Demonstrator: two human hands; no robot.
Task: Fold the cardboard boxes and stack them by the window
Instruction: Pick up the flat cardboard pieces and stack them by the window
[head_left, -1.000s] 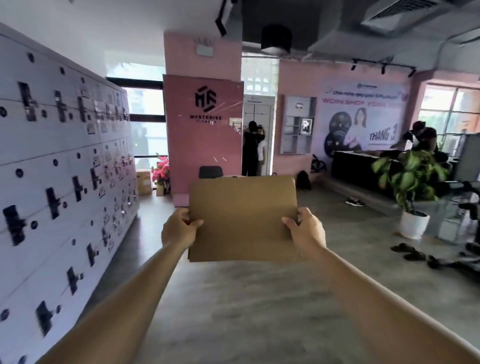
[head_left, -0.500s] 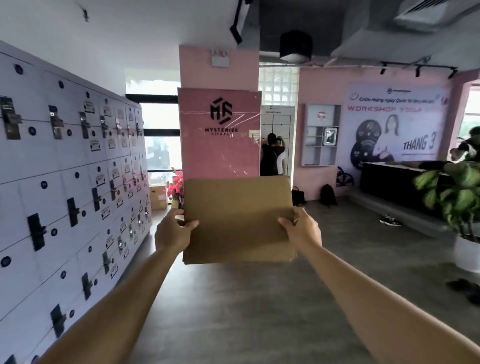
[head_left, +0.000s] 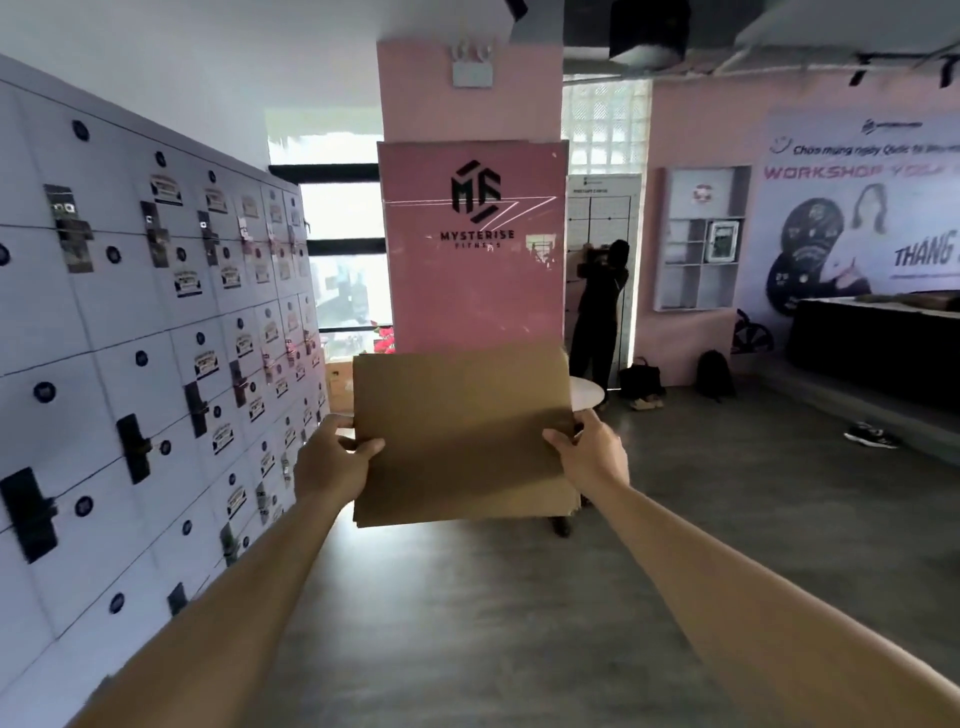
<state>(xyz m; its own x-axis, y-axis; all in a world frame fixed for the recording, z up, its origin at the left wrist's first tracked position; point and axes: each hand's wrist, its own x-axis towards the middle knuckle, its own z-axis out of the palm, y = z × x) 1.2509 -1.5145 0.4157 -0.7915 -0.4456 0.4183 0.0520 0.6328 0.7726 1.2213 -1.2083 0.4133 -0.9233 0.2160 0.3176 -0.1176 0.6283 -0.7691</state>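
The flat cardboard (head_left: 462, 436) hides our fingers behind it. Our left hand (head_left: 332, 462) and right hand (head_left: 592, 454) each keep a pinching grip on 1 side edge.

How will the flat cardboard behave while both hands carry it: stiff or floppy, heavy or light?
Probably stiff: the cardboard stays flat, gripped only at its side edges by the left hand and right hand. Likely light, since it is held at arm's length.
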